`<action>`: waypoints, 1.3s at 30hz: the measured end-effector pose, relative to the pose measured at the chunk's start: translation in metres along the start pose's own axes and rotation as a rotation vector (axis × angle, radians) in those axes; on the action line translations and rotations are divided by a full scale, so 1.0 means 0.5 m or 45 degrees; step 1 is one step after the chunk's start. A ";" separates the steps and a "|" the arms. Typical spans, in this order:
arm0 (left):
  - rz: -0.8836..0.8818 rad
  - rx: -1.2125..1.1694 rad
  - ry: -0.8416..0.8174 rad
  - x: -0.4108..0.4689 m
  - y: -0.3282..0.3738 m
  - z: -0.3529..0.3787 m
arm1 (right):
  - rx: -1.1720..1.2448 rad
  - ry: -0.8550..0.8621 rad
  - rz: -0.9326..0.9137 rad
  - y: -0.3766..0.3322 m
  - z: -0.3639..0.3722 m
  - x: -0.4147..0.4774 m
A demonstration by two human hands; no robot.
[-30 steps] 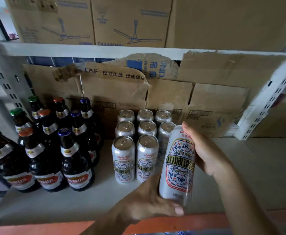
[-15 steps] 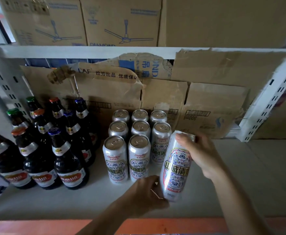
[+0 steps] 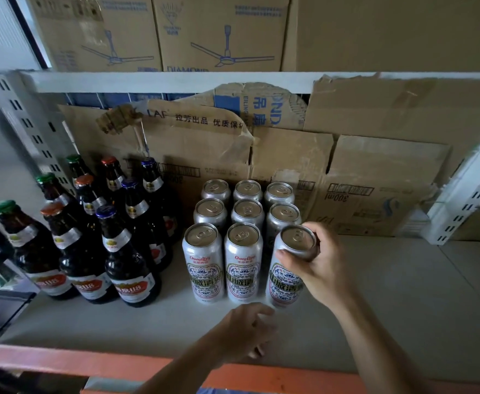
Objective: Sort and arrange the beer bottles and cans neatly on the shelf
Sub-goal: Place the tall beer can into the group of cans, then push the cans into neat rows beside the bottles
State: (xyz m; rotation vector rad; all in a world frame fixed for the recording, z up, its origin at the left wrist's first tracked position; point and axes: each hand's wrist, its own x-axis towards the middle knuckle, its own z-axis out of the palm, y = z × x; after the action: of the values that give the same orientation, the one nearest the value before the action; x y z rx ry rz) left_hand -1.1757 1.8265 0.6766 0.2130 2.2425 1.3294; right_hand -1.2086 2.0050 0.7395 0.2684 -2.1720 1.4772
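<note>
Several silver beer cans (image 3: 243, 223) stand in a three-wide block on the white shelf (image 3: 403, 294). My right hand (image 3: 322, 268) grips the top of one more silver can (image 3: 285, 282), which stands upright at the front right corner of the block. My left hand (image 3: 246, 335) hovers blurred just in front of the cans, fingers loosely curled, holding nothing. Several dark brown beer bottles (image 3: 96, 243) with green, orange and blue caps stand in rows at the left.
Torn cardboard (image 3: 375, 177) lines the back of the shelf. White slotted uprights (image 3: 466, 194) stand at both ends. Cartons with fan drawings (image 3: 219, 35) sit on the shelf above. An orange rail (image 3: 62, 362) runs along the front edge.
My right hand has swung the tilted can upright and set it down beside the front row. My left hand let go of its base and drew back toward me.
</note>
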 end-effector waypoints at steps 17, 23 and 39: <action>0.145 0.102 0.062 0.013 -0.020 0.003 | 0.038 0.008 0.222 0.012 0.030 -0.032; 0.209 0.138 0.048 0.005 -0.014 0.005 | 0.142 0.013 0.303 0.000 0.031 -0.037; 0.142 -0.020 0.263 -0.025 -0.029 -0.010 | 0.163 0.055 0.264 0.006 0.048 -0.069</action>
State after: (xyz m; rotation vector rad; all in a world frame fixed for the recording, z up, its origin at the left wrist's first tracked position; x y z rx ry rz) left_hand -1.1659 1.8106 0.6705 0.2062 2.4205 1.4874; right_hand -1.1871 1.9803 0.7125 0.0537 -2.1264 1.7224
